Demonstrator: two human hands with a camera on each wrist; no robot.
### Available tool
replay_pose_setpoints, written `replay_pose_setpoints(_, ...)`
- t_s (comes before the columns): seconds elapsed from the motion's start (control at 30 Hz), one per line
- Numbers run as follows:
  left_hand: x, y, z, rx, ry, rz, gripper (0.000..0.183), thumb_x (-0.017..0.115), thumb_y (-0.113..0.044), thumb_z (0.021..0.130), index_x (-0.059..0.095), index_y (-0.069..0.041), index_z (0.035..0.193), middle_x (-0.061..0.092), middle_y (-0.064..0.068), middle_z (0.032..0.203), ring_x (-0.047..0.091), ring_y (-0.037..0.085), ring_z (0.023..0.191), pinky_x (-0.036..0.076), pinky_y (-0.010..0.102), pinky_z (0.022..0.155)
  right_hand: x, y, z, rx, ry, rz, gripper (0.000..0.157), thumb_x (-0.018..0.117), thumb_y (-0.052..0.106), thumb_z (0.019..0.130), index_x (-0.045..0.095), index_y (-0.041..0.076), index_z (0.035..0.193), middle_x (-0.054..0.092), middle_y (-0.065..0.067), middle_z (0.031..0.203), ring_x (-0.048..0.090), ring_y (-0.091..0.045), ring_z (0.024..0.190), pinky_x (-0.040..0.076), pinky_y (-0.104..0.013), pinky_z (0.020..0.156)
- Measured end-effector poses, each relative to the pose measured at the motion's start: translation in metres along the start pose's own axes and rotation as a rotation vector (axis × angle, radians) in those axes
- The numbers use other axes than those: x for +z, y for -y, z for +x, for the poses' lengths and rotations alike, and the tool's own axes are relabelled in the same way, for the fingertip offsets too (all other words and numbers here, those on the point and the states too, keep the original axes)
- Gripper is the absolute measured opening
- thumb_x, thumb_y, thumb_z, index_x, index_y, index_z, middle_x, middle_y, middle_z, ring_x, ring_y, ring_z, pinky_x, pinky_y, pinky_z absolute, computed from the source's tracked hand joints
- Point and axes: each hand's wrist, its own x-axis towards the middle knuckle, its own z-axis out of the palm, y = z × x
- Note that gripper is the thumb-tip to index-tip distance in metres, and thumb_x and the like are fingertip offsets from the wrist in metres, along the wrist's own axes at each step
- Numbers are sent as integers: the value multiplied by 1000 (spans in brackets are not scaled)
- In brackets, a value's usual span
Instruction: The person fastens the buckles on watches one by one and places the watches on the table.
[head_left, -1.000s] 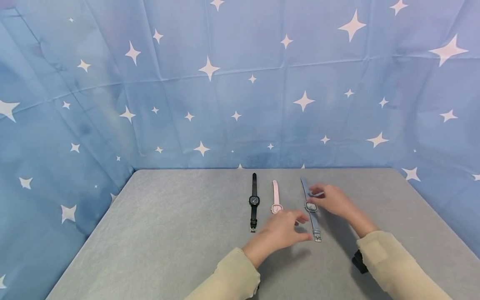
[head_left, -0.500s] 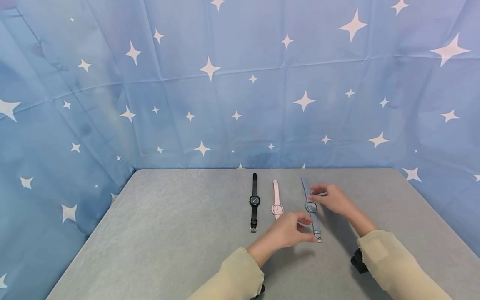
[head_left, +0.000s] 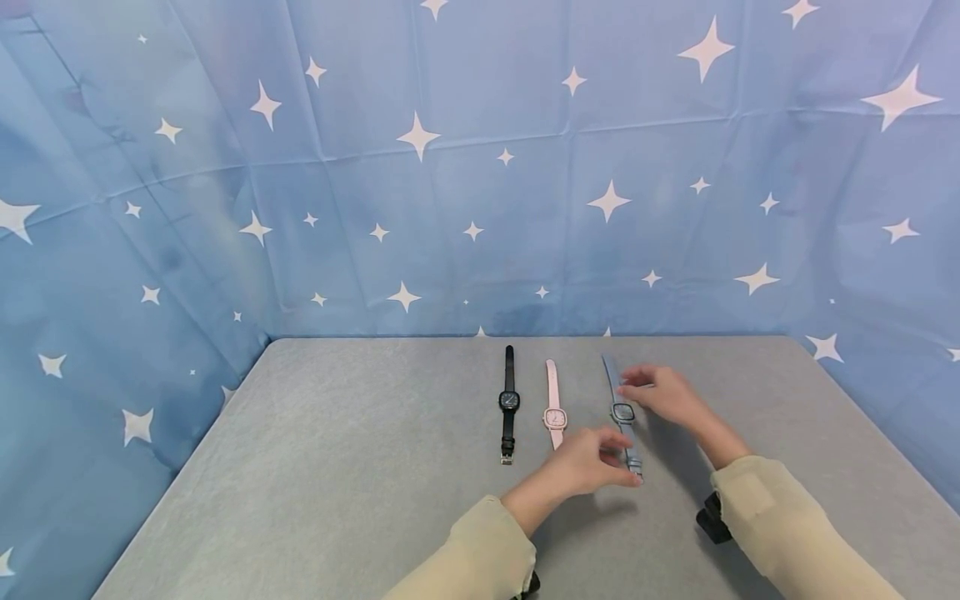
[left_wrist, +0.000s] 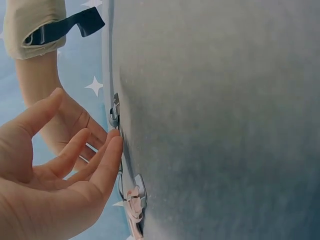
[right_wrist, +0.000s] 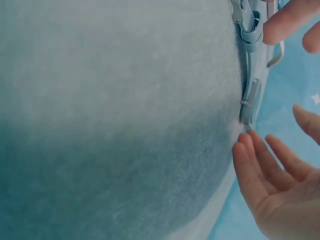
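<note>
A light blue wristwatch (head_left: pixel 623 412) lies stretched out on the grey table, its square case facing up. My right hand (head_left: pixel 663 393) is at its upper strap, just above the case. In the right wrist view the fingertips (right_wrist: pixel 243 145) of that hand reach the strap's side, thumb well apart. Over the buckle end is my left hand (head_left: pixel 588 462), partly covering the lower strap. Its thumb and fingers (left_wrist: pixel 107 165) stay spread in the left wrist view. A pink wristwatch (head_left: pixel 555 418) lies left of the blue one, its lower end hidden behind my left hand.
A black wristwatch (head_left: pixel 509 402) lies left of the pink one, roughly parallel. The grey table (head_left: pixel 337 450) ends at a blue star-patterned cloth (head_left: pixel 480 208) hanging behind and at the sides. A black strap device (head_left: pixel 712 518) sits at my right sleeve.
My left hand has moved slightly right and toward the front, coming over the blue watch's buckle end and uncovering more of the pink watch. The right hand has barely shifted.
</note>
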Motion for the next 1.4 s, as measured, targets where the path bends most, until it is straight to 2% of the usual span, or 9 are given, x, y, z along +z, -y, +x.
replay_pose_setpoints(0.1, 1, 0, 0, -10, 5, -19, 43, 79, -20, 75, 65, -16, 116, 67, -7, 112, 62, 1, 90, 47, 15, 70, 0, -1, 2, 49, 23, 67, 47, 58, 23, 93, 51, -11, 124, 57, -30, 117, 63, -28, 88, 53, -37, 72)
replay_pose_setpoints(0.33, 3, 0, 1, -34, -2, -58, 44, 79, -18, 75, 65, -14, 116, 68, -6, 108, 62, -1, 86, 46, 14, 69, 3, 0, 5, 160, 42, 184, 53, 57, 25, 94, 45, -12, 130, 53, -31, 122, 62, -31, 97, 54, -37, 79)
replay_pose_setpoints(0.53, 4, -1, -1, -55, 12, -95, 41, 78, -17, 76, 66, -14, 115, 70, -4, 102, 60, -3, 80, 46, 16, 66, 5, 2, 7, 204, 33, 242, 53, 56, 22, 94, 42, -12, 132, 53, -29, 121, 62, -21, 88, 54, -31, 74)
replay_pose_setpoints(0.7, 5, -2, -1, -57, 8, -111, 40, 78, -16, 76, 67, -14, 114, 70, -3, 100, 59, -4, 77, 46, 15, 64, 6, 2, 8, 228, 31, 285, 53, 56, 20, 94, 41, -11, 134, 53, -28, 121, 61, -15, 85, 54, -27, 69)
replay_pose_setpoints(1.07, 8, -2, -1, -79, -6, -104, 38, 79, -18, 75, 68, -16, 112, 70, -5, 93, 58, -4, 76, 45, 16, 63, 7, 1, 11, 251, 26, 337, 53, 57, 18, 94, 40, -10, 135, 52, -25, 119, 60, -11, 79, 54, -24, 67)
replay_pose_setpoints(1.3, 6, -3, -3, -81, 1, -106, 39, 78, -18, 75, 67, -16, 112, 70, -4, 93, 58, -4, 77, 45, 16, 63, 7, 2, 9, 269, 31, 337, 52, 57, 22, 95, 42, -10, 132, 52, -26, 119, 60, -26, 96, 54, -27, 72)
replay_pose_setpoints(1.4, 6, -3, -3, -83, 3, -108, 38, 78, -18, 75, 68, -16, 112, 70, -4, 92, 58, -4, 76, 45, 16, 62, 6, 3, 8, 266, 26, 344, 47, 58, 24, 94, 47, -10, 124, 56, -20, 109, 60, -25, 92, 54, -27, 71)
